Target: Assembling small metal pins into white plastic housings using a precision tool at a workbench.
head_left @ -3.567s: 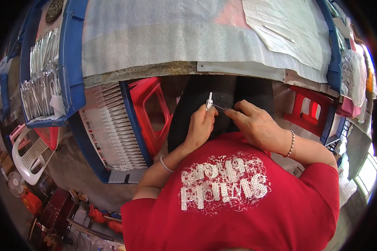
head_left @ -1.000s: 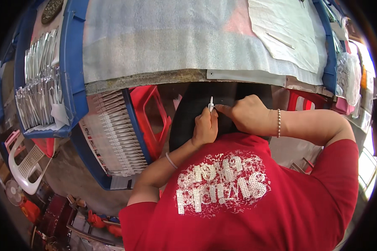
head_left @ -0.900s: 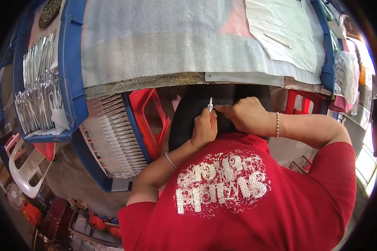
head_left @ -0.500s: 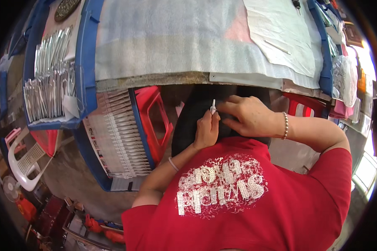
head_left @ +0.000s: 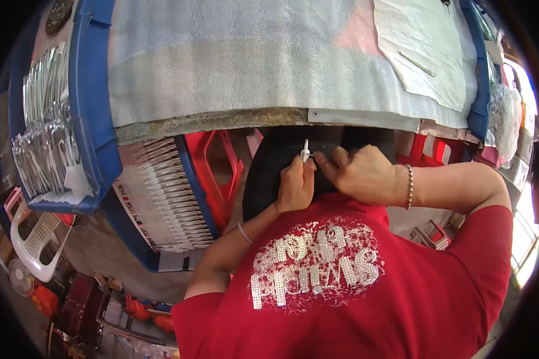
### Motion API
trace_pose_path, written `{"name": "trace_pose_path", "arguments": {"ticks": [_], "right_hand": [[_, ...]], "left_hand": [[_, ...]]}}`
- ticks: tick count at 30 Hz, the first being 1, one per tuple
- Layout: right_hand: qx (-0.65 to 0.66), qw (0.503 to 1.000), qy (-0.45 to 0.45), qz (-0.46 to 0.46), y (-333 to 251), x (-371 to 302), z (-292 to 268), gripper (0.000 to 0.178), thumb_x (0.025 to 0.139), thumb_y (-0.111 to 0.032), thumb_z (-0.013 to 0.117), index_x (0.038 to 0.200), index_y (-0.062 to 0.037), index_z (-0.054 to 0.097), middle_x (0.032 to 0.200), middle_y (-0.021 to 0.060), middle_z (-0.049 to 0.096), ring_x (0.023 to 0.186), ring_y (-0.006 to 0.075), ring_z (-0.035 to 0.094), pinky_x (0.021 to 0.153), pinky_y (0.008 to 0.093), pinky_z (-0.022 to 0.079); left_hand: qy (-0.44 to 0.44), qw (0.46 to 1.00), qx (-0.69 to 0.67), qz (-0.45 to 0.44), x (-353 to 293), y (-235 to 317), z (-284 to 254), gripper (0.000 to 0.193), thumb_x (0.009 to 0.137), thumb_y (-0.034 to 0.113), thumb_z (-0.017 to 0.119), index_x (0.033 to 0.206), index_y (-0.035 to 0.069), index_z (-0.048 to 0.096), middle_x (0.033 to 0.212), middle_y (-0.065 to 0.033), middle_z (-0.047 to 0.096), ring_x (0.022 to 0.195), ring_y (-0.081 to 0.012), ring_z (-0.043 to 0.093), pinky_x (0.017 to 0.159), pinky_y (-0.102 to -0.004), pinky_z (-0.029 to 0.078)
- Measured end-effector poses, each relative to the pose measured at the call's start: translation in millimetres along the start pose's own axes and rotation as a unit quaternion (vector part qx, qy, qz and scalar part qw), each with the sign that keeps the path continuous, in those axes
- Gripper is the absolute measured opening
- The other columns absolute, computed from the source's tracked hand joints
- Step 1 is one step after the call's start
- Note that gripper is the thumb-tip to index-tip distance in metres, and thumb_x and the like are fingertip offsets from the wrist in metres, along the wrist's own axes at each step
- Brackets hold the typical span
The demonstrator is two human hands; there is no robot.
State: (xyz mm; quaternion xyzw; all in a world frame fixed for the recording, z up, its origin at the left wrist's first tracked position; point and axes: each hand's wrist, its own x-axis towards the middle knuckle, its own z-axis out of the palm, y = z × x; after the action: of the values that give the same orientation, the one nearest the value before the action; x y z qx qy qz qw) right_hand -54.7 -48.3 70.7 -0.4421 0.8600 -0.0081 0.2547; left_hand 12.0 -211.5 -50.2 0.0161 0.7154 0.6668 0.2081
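My left hand (head_left: 294, 190) is closed above my lap, pinching a small white pen-like piece (head_left: 306, 149) between thumb and fingers. Its narrow tip points up, away from me. Just to the right, my right hand (head_left: 363, 173) is closed too, thumb and forefinger pressed together beside the piece. A thin dark bit seems to bridge the right fingertips and the white piece, too small to name. The lower part of the white piece is hidden by my left fingers.
A worktable under a pale foam sheet (head_left: 233, 66) stands in front, with a white cloth (head_left: 428, 60) at its right. Left, a blue crate (head_left: 96, 113) holds silvery wrapped strips (head_left: 48, 149). Below is a tray of white pen-like pieces (head_left: 170, 191), beside a red stool (head_left: 212, 167).
My right fingers have closed in and now meet beside the white piece; before, they were more spread. The left hand keeps its hold. The whole view has shifted slightly.
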Motion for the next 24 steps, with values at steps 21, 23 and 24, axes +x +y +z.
{"name": "trace_pose_path", "arguments": {"ticks": [21,23,24], "right_hand": [[0.284,0.942,-0.001,0.177,7,5,13,0.028,0.082,-0.016,0.062,0.108,-0.0061,0.067,0.085,0.0161,0.067,0.060,0.0310,0.065,0.052,0.0346,0.050],[0.380,0.897,0.059,0.218,5,5,15,0.022,0.085,-0.016,0.064,0.103,-0.0051,0.069,0.081,0.0193,0.067,0.063,0.0333,0.065,0.055,0.0354,0.050],[0.376,0.898,0.064,0.219,4,2,30,0.022,0.085,-0.016,0.064,0.103,-0.0051,0.069,0.081,0.0193,0.067,0.063,0.0333,0.065,0.055,0.0354,0.050]], "left_hand": [[0.004,0.999,0.031,0.027,-2,-18,2,0.013,0.094,0.008,0.046,0.086,-0.002,0.050,0.067,-0.0194,0.057,0.061,-0.0397,0.061,0.051,-0.0411,0.044],[0.015,0.998,0.034,0.043,-2,-17,2,0.012,0.094,0.007,0.046,0.087,-0.002,0.050,0.068,-0.0204,0.057,0.064,-0.0417,0.061,0.052,-0.0423,0.044],[0.023,0.998,0.038,0.054,-1,-16,4,0.012,0.094,0.007,0.046,0.087,-0.002,0.050,0.069,-0.0214,0.057,0.066,-0.0436,0.061,0.052,-0.0436,0.045]]}}
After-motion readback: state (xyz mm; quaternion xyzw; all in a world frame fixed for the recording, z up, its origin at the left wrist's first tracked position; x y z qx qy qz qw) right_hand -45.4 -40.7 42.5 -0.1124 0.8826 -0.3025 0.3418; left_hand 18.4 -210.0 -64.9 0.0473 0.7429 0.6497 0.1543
